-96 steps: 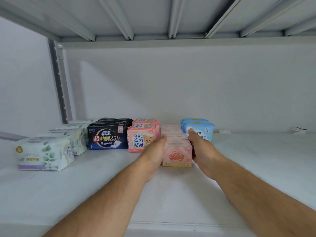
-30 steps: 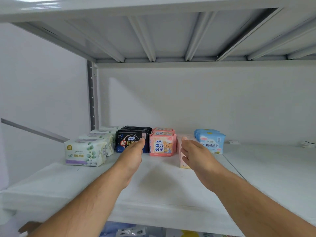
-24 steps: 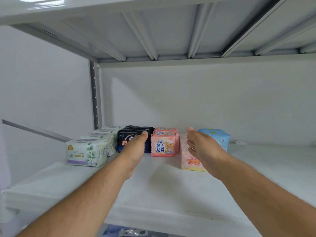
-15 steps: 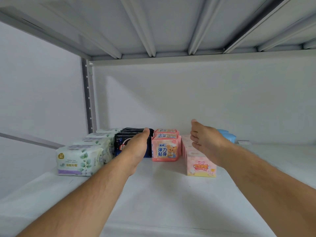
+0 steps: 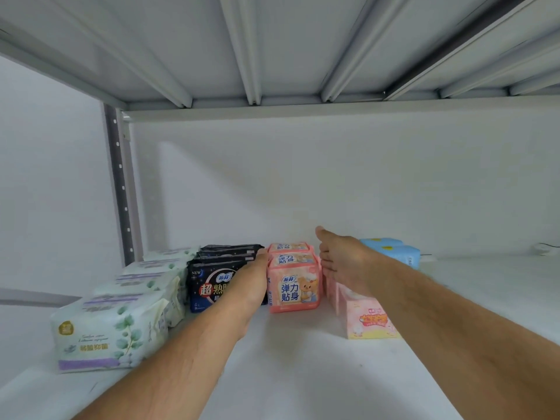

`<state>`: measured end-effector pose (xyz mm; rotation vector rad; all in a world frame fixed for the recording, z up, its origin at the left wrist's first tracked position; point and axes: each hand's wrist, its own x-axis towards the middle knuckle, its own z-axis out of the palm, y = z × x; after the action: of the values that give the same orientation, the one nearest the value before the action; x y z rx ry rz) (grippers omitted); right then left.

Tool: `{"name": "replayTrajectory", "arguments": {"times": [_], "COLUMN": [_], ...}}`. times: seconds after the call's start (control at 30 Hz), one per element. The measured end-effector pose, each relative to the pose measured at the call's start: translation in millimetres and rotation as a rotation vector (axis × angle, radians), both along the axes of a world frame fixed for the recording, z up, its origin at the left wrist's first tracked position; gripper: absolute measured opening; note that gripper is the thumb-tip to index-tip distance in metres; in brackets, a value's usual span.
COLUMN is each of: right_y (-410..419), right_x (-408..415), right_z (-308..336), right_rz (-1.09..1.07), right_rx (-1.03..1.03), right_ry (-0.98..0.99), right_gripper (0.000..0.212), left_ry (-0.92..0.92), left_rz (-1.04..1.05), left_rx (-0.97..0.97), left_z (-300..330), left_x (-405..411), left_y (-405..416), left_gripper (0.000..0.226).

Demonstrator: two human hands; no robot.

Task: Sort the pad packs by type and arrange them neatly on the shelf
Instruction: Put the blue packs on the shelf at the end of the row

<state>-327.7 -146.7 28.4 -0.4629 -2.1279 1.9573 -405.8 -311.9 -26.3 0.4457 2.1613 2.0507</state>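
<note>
Rows of pad packs stand on the white shelf (image 5: 303, 374): white-green leaf packs (image 5: 109, 331) at the left, then black packs (image 5: 212, 283), coral-pink bear packs (image 5: 295, 286), pale pink packs (image 5: 368, 319) and light blue packs (image 5: 397, 253). My left hand (image 5: 251, 286) reaches in between the black and the coral-pink rows, fingers straight, touching the coral-pink row's left side. My right hand (image 5: 342, 262) is held flat just right of the coral-pink row, above the pale pink packs, with the thumb up. Neither hand holds a pack.
A metal upright (image 5: 121, 192) stands at the shelf's back left and a ribbed upper shelf (image 5: 272, 47) hangs close overhead. A white wall closes the back. A small white object with a cable (image 5: 545, 248) lies at the far right.
Both hands left the pale pink front pack, drew back, then moved left and forward to either side of the coral-pink row. The camera came closer to the shelf.
</note>
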Motion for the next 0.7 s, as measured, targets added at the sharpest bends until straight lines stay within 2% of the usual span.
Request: {"name": "replayTrajectory", "arguments": {"times": [0.07,0.1,0.17,0.23,0.37,0.43,0.5,0.6,0.7], "right_y": [-2,-3,-5,-1,5,11,14,8,-10], "right_x": [-8,-11,-13,-16,-13,-13,-16,-16,-19], "right_z": [-1,-1,0,-1,-1,-3,-3,3,1], "right_rz": [0.026,0.025,0.03,0.023,0.06,0.049,0.021,-0.015,0.088], "right_rx": [-0.01,-0.015,0.013,0.014,-0.019,-0.001,0.059,0.157,0.091], "right_ry": [-0.025,-0.036,-0.023,-0.018,0.013,0.018,0.023,0.072,0.147], "right_gripper": [0.039,0.037,0.046,0.064,0.054,0.065,0.074,0.074,0.072], "left_ry": [-0.018,-0.024,-0.021,-0.037,-0.038,-0.025,0.015,0.07,0.069], "left_rz": [-0.045,-0.06,-0.088,-0.107,-0.114,-0.102,-0.042,0.119,0.295], "left_rx": [0.008,0.004,-0.011,-0.027,-0.042,-0.063,-0.07,-0.067,-0.052], "left_z": [-5,-6,-7,-7,-4,-3,-3,-6,-7], "left_x": [-7,-9,-9,-8,-2,2,8,6,4], "left_y": [3,4,6,9,9,5,-6,-32,-55], "left_gripper": [0.045,0.045,0.044,0.044,0.043,0.043,0.04,0.034,0.042]}}
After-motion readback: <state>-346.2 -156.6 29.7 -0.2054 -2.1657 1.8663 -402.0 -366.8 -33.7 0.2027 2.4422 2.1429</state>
